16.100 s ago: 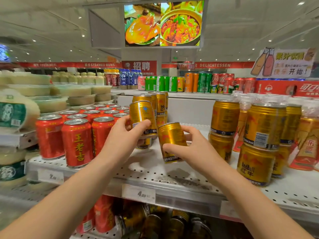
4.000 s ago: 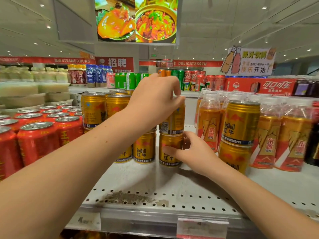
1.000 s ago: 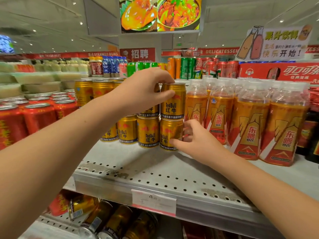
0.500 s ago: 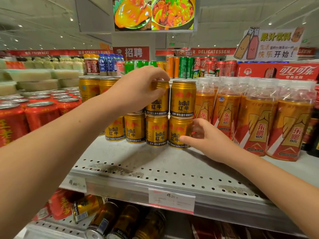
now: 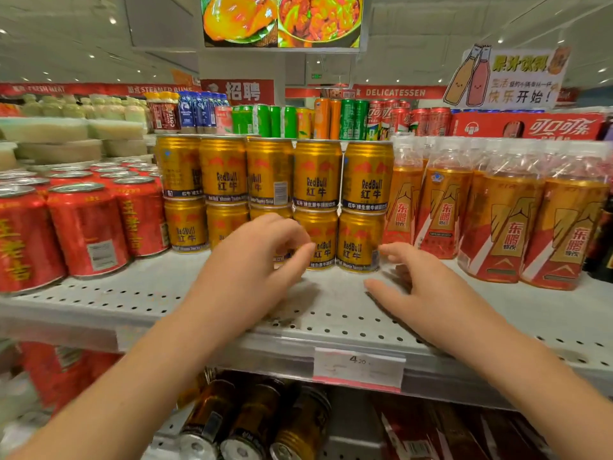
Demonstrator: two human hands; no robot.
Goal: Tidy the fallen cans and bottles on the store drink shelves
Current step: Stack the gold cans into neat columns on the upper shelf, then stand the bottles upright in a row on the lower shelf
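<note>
1. The gold cans point(image 5: 316, 190) sit mid-frame on the white perforated shelf point(image 5: 331, 313). They're five columns across, two high, all upright, labels mostly facing out.
2. What changed: half a second back the left hand was up on a top-tier can and the right was braced against the bottom right one. Now both have come off the stack and dropped low in front of it.
3. Grip check: the left hand point(image 5: 252, 270) is in front of the bottom row, fingers loosely curled, nothing in it. The right hand point(image 5: 428, 293) is spread wide and empty. Its forefinger is just beside the bottom right can, and I can't tell if it touches.
4. My read: the stack stands on its own, so this section looks done.
5. Probably next are the dark cans point(image 5: 252, 426) at the bottom of the frame, one shelf down. They look tipped, ends toward me.
6. Neighbours: red cans point(image 5: 86, 227) to the left and orange bottles point(image 5: 497, 227) to the right, both upright. There's a price tag point(image 5: 358, 368) on the shelf edge.
7. Room: mixed soda cans point(image 5: 348, 119) line the top shelf. A food screen point(image 5: 282, 18) hangs upper centre, with a juice sign point(image 5: 510, 78) upper right.
</note>
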